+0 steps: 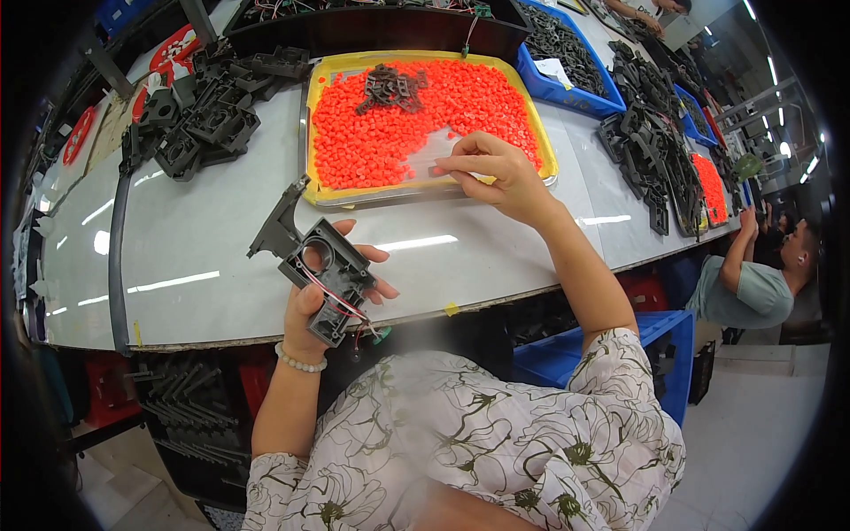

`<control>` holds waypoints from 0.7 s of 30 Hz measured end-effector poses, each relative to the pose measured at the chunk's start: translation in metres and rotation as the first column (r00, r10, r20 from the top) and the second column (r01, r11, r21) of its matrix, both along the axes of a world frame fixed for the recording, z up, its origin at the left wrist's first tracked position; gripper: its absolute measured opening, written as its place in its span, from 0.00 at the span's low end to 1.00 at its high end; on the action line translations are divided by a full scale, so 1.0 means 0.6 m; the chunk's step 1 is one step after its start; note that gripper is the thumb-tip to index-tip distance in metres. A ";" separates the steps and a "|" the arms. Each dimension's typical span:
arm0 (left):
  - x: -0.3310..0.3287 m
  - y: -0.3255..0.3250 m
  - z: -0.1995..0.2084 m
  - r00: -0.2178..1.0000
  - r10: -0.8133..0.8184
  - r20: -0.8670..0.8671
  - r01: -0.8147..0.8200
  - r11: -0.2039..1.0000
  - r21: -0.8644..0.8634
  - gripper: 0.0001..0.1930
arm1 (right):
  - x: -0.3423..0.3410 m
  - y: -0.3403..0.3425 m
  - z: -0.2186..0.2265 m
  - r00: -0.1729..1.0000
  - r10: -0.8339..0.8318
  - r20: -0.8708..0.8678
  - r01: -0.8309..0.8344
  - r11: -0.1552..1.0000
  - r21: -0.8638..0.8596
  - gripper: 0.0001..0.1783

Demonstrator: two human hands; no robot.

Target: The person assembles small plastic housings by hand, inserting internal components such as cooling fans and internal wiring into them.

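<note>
My left hand [310, 305] is wrapped round a dark grey plastic housing [329, 279], a gun-like shell with a round opening. Red and white wires run across its inside to a small green part [382, 335] dangling at the lower end. Over the front of a yellow-rimmed tray [551, 164], my right hand [491, 173] has thumb and fingertips pinched on a small red plastic piece [436, 169]. Many such red pieces [363, 150] cover the tray's bottom, with a pale bare patch near my fingers. A small heap of dark brown plastic parts [390, 88] lies on the red pieces.
Dark housings [208, 115] are piled at the left; more parts [642, 159] lie at the right. A blue bin [611, 104] of dark parts stands beside the tray, a black bin [381, 40] behind it. Another person [744, 288] sits at the far right.
</note>
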State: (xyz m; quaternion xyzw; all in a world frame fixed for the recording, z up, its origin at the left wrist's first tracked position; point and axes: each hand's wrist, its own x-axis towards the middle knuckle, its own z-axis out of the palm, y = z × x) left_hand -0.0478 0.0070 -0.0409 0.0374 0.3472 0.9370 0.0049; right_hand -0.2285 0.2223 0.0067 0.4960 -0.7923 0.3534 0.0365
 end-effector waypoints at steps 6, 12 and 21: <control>-0.008 0.003 0.002 0.999 0.018 -0.038 -0.023 0.992 -0.121 0.44 | 0.044 -0.009 0.000 0.995 0.034 0.094 -0.016 0.981 -0.192 0.15; -0.025 0.023 0.027 0.997 0.062 -0.053 -0.072 0.977 -0.203 0.40 | 0.075 -0.021 -0.008 0.995 0.009 0.101 0.024 0.946 -0.323 0.14; -0.021 0.020 0.005 0.984 0.124 0.129 -0.099 0.977 -0.187 0.33 | 0.076 0.007 -0.052 0.998 -0.058 0.013 0.058 0.998 -0.027 0.11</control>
